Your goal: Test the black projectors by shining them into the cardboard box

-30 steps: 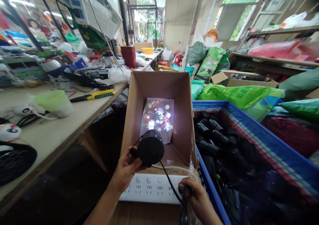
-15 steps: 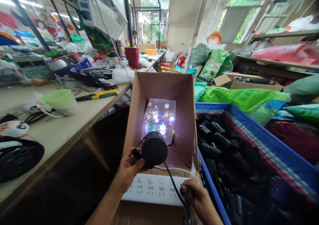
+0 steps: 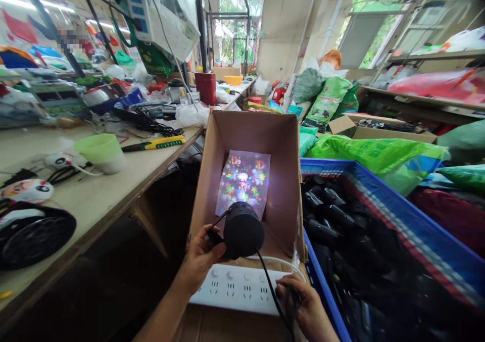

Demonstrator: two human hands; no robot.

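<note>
My left hand (image 3: 202,258) is closed on a round black projector lamp (image 3: 243,231), gripping it at its left side. The lamp points into an open cardboard box (image 3: 282,180) and throws coloured light patterns onto a sheet of white paper (image 3: 246,175) at the back of it. A black cable (image 3: 268,274) runs down from the lamp to my right hand (image 3: 299,296), whose fingers are wrapped round the gathered cable. Under both hands lies a white power strip (image 3: 229,286); my right hand is at its right end, and whether a plug sits there is hidden.
To the right stands a blue plastic crate (image 3: 409,205) with several black lamps in it. On the left, a workbench (image 3: 151,173) carries a green cup (image 3: 100,152), a yellow-and-black tool (image 3: 155,143) and cables. Green bags (image 3: 375,152) lie behind the crate.
The pattern on the paper has turned from bright blurred spots into sharper coloured figures. The view has shifted slightly; both hands keep their holds.
</note>
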